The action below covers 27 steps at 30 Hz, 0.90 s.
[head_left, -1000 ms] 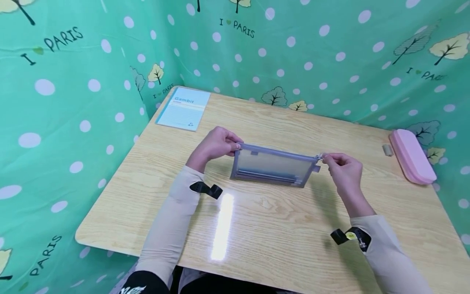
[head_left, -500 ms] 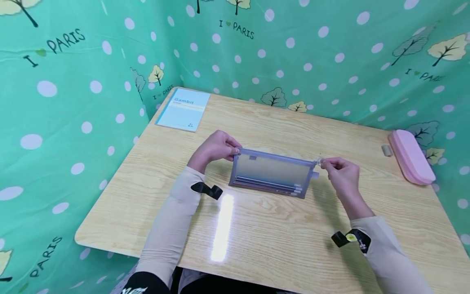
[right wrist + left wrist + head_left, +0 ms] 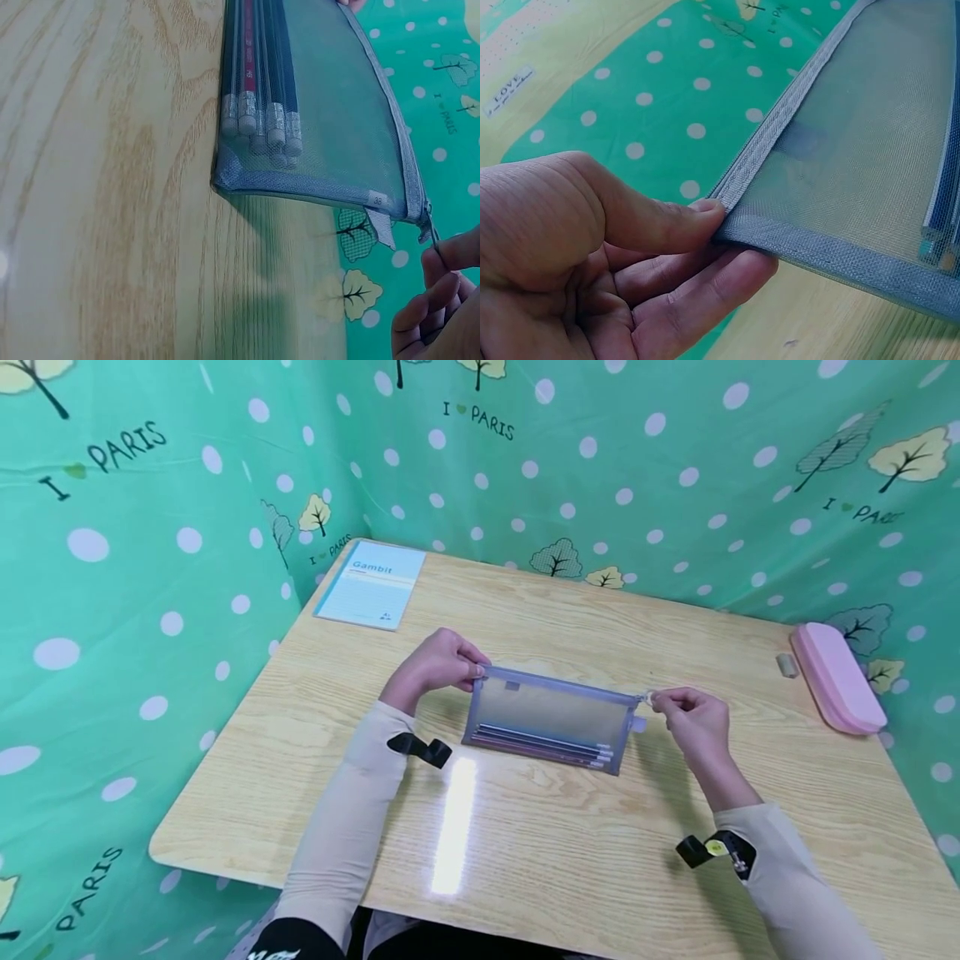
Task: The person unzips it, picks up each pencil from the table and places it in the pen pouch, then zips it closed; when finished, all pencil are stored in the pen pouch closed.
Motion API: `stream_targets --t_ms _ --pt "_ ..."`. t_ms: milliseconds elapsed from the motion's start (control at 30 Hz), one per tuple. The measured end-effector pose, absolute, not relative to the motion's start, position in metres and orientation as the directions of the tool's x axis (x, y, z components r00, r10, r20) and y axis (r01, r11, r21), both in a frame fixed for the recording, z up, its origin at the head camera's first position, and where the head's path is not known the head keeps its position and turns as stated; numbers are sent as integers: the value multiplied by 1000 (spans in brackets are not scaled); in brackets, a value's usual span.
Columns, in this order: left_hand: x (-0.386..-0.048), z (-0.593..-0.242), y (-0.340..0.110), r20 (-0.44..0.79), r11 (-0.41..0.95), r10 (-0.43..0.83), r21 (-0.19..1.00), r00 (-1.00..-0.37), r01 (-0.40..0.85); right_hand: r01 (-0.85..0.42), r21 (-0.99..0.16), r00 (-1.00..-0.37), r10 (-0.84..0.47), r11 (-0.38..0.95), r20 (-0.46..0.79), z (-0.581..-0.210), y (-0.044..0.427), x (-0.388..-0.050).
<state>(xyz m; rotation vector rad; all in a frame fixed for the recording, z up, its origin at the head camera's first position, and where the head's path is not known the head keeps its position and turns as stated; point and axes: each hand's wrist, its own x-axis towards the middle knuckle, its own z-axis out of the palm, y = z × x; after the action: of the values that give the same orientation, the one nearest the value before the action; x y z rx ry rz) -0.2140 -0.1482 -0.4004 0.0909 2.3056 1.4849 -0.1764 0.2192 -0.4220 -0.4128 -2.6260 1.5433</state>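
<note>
A grey-blue mesh zip pouch (image 3: 553, 710) is held up just over the table, its zip edge on top. My left hand (image 3: 442, 662) pinches its upper left corner between thumb and fingers, as the left wrist view confirms. On the opposite side, my right hand (image 3: 699, 718) pinches the zipper pull (image 3: 432, 229), which sits at the right end of the zip. Several pencils (image 3: 259, 82) with eraser ends lie along the bottom inside, seen through the mesh. A small fabric tab (image 3: 381, 226) sticks out beside the zip end. The zip looks closed along its length.
A light blue notebook (image 3: 371, 585) lies at the table's back left corner. Toward the back right are a pink pencil case (image 3: 838, 678) and a small grey eraser-like block (image 3: 787, 666). Green patterned cloth (image 3: 585, 485) hangs behind the wooden table (image 3: 570, 852).
The pouch has dropped slightly and tilted, so its face and the pencils inside show more fully. My right hand has shifted a little left and down with the zipper pull; both grips stay the same.
</note>
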Motion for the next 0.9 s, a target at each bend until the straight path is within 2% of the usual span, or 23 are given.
stream_targets --t_ms 167,300,600,767,900 --pt "-213 -405 -144 -310 482 271 863 -911 -150 217 -852 -964 243 476 -110 -427 222 -176" --pt "-212 -408 -138 -321 568 297 816 -899 -103 220 -795 -970 209 565 -120 -429 224 -175" --pt "-213 -414 -133 -285 717 273 697 -919 -3 155 -739 -988 110 656 -110 -432 221 -176" --pt "-209 -415 -132 -266 755 271 655 -925 33 124 -706 -992 99 697 -77 -433 223 -174" --pt "-206 -413 -132 -182 757 240 650 -954 67 67 -689 -995 99 721 7 -431 226 -174"
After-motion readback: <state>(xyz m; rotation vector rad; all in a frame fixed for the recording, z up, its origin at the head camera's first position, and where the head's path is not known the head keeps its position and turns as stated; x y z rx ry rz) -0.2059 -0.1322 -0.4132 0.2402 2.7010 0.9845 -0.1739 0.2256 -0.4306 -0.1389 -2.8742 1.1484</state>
